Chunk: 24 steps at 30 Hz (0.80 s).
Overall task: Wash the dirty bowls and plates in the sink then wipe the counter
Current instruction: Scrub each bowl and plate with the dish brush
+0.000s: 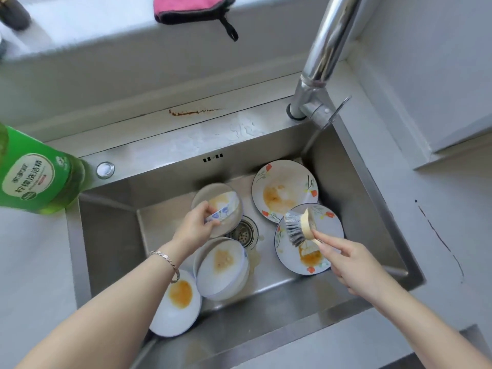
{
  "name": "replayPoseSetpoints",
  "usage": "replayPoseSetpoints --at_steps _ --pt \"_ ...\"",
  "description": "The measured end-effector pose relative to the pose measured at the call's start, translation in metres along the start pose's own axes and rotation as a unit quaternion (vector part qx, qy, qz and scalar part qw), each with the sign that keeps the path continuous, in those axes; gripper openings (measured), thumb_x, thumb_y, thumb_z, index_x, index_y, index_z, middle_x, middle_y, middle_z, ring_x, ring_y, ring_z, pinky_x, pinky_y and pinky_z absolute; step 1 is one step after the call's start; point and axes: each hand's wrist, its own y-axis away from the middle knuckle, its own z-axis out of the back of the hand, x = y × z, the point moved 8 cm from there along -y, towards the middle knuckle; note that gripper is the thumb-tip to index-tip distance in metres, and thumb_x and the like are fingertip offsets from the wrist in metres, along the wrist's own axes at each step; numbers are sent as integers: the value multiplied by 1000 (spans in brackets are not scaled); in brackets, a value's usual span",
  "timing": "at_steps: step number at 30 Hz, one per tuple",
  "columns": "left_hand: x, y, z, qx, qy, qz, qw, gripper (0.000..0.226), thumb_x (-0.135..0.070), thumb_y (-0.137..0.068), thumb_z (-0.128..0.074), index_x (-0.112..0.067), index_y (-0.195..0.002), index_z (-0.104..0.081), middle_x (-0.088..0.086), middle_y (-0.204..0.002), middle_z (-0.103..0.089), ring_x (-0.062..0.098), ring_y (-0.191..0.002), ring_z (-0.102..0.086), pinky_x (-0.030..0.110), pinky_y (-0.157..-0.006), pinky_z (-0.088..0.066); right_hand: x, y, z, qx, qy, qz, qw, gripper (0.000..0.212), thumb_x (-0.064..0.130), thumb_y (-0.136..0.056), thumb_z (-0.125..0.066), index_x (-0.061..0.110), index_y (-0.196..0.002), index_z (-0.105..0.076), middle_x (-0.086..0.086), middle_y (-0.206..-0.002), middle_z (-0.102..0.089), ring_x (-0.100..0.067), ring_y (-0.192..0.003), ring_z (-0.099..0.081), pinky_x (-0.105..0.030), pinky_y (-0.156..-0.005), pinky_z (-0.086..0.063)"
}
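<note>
Drain (243, 231) in the sink (106, 235) floor serves as your marker; just beyond and left of it your left hand (198, 225) grips a small blue-patterned bowl (222, 209), fingers curled round its rim, the bowl tipped on its side, stained inside and blurred; right of the drain your right hand (343, 262) pinches the pale handle of a brush (299, 227) between thumb and fingers, bristles pointing left above a flowered plate (331, 225) smeared orange; whether the bristles touch it you cannot tell; a second flowered plate (285, 182), also stained, lies beyond and right of the drain, its near edge under the first; nearer you than the drain sits a stained white bowl (222, 270); left of that, under your left wrist, lies a white dish (175, 307) with an orange patch; a green soap bottle (34, 179) stands on the counter (32, 262) far left of the drain; a brown streak (195, 111) marks the ledge beyond it.
</note>
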Motion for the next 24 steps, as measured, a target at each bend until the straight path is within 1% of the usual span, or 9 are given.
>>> replayPoseSetpoints --at_steps 3,6,9,11,14,17,19,21,24 --pt "7 0 -3 7 -26 -16 1000 17 -14 -87 -60 -23 -82 -46 1 -93 -60 23 -89 -56 31 -73 -41 3 1 -5 -2 -5 1 1000 37 10 -98 -42 21 -132 -48 20 -28 -38 7 -30 -40 -5 -33 -30" --pt "17 3 -2 19 -98 -25 995 8 -18 -90 -57 -19 -92 -49 -1 -95 -60 23 -93 -55 29 -68 -35 7 0 -11 -4 17 11 1000 35 11 -98 -42 23 -130 -50 17 -28 -34 4 -30 -39 -6 -33 -30" --pt "34 7 7 25 -139 -29 990 7 -17 -91 -54 -16 -98 -52 2 -101 -64 26 -97 -56 33 -71 -39 7 -3 -18 -6 34 20 999 33 14 -97 -45 31 -124 -54 13 -34 -24 -5 -30 -27 -8 -33 -24" --pt "48 10 16 29 -123 -12 992 5 -16 -91 -53 -18 -92 -49 3 -98 -64 27 -94 -56 34 -71 -40 10 -3 -25 0 52 34 998 32 17 -97 -46 35 -122 -55 13 -35 -23 -6 -32 -24 -8 -35 -24" --pt "65 11 22 32 -64 -3 997 9 -12 -89 -55 -16 -88 -47 6 -92 -62 29 -91 -55 32 -69 -39 15 -3 -40 20 63 51 996 32 16 -97 -45 37 -121 -50 20 -30 -36 6 -33 -41 -4 -39 -32" --pt "73 10 22 12 -4 -4 1000 12 -10 -87 -58 -15 -83 -48 5 -85 -60 28 -89 -56 25 -63 -37 15 -3 -53 30 67 49 996 32 15 -97 -45 33 -123 -53 23 -31 -38 12 -36 -43 -3 -39 -33" --pt "72 11 21 1 28 -5 1000 8 -10 -87 -60 -14 -88 -53 3 -90 -60 23 -88 -57 21 -63 -37 14 -2 -60 35 68 45 996 33 13 -96 -46 28 -125 -53 23 -31 -38 12 -36 -43 -3 -40 -33" --pt "72 18 28 -42 48 -28 998 16 -11 -87 -62 -11 -103 -58 3 -106 -60 18 -95 -57 21 -74 -39 13 -1 -65 37 72 46 996 34 11 -96 -45 25 -127 -52 22 -31 -38 12 -36 -44 -3 -41 -34" --pt "94 42 50 -151 37 -27 987 30 -15 -89 -61 -7 -117 -56 2 -118 -55 14 -112 -46 17 -94 -30 10 -1 -70 37 72 45 996 33 11 -96 -46 27 -124 -53 23 -32 -40 12 -36 -44 -2 -41 -32"
